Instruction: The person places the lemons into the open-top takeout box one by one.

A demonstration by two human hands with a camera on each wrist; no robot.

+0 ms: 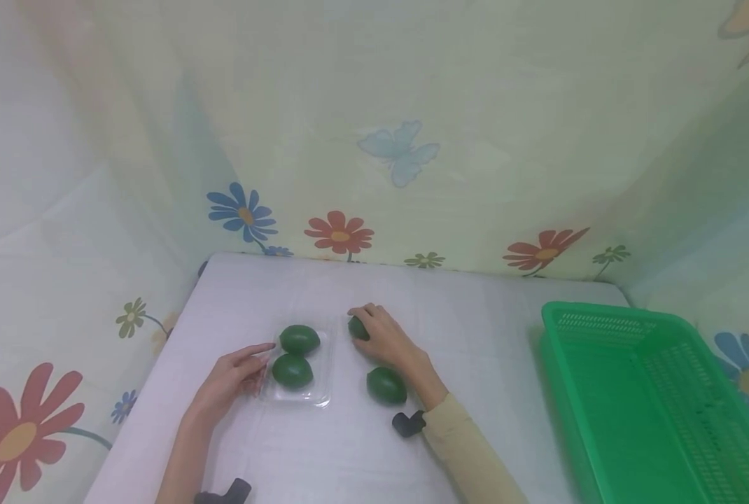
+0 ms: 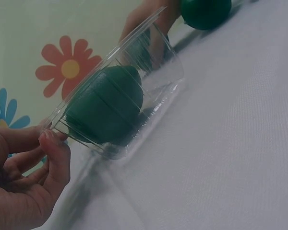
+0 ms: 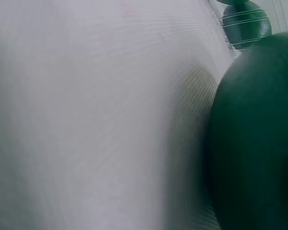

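Note:
A clear plastic container point(image 1: 325, 364) stands on the table with two green limes in it, the far lime point(image 1: 299, 339) and the near lime point(image 1: 292, 372). At its left side, my left hand point(image 1: 226, 378) pinches the rim between thumb and fingers, as the left wrist view shows. Just right of the container, my right hand point(image 1: 383, 336) grips another lime point(image 1: 358, 328), partly covered by the fingers. One more lime point(image 1: 386, 386) lies on the cloth below the right wrist; a lime point(image 3: 259, 139) fills the right side of the right wrist view, where the right hand cannot be seen.
A green plastic basket point(image 1: 570, 392) with slotted sides stands at the table's right edge. White cloth point(image 1: 475, 336) covers the table. Behind and on both sides hangs a curtain point(image 1: 475, 189) printed with flowers. A black device point(image 1: 409, 424) sits at the right wrist.

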